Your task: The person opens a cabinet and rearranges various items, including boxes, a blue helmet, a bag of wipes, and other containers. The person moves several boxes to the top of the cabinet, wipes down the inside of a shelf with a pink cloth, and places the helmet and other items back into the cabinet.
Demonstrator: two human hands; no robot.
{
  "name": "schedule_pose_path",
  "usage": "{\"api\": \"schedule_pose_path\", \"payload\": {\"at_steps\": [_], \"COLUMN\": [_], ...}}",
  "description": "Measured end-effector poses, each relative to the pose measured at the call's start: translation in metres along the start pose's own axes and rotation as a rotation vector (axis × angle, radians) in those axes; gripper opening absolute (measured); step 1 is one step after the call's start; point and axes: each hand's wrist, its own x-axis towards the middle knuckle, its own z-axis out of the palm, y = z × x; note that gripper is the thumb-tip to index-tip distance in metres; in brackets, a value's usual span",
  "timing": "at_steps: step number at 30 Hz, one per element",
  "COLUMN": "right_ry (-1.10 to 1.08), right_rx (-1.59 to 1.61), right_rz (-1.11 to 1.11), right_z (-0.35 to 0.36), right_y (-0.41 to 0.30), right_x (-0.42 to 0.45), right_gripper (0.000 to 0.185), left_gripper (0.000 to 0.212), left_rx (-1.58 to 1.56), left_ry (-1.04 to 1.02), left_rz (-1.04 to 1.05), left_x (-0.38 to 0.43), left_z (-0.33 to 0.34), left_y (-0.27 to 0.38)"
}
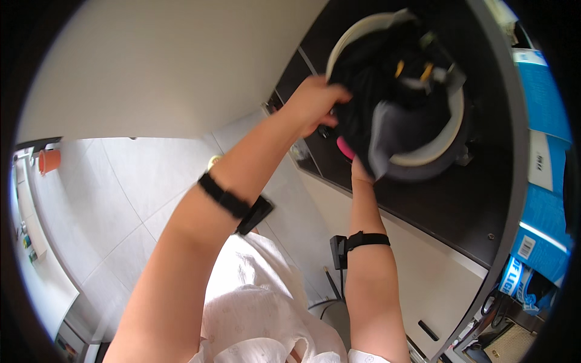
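Observation:
A bundle of black fabric [363, 90] with small yellow parts fills a round container with a pale rim [456, 122] on a dark shelf. My left hand [320, 104] grips the bundle's left edge, its fingers blurred by motion. Only the wrist side of my right hand [361, 171] shows, at the front of the container; a grey flap [381, 140] and the black fabric hide its fingers. Just above that hand is a bright pink piece [346, 148], too little seen to name. Each forearm wears a black strap with a small box.
The dark cabinet shelf [435, 213] surrounds the container. A large pale panel [150, 68] stands at upper left. Blue boxes [542, 95] line the right side, above a woven bag [510, 347]. Grey floor tiles [118, 195] and an orange cup-like container [49, 161] are at left.

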Motion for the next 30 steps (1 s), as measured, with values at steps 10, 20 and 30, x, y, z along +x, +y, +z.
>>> {"api": "schedule_pose_path", "payload": {"at_steps": [10, 20, 30], "right_ry": [-0.191, -0.197, -1.013], "right_rx": [0.236, 0.121, 0.666], "right_rz": [0.154, 0.131, -0.468], "right_z": [-0.014, -0.036, 0.025], "right_y": [-0.009, -0.095, -0.304], "right_x": [0.011, -0.015, -0.134], "right_gripper": [0.044, 0.043, 0.034], "left_gripper": [0.031, 0.02, 0.022], "left_rx": [-0.308, -0.449, -0.641], "left_ry": [0.225, 0.637, 1.054], "left_rz": [0.001, 0.147, 0.309], "left_x": [-0.202, -0.374, -0.45], "left_z": [-0.17, -0.278, -0.381], "left_y": [-0.05, -0.108, -0.133]}}
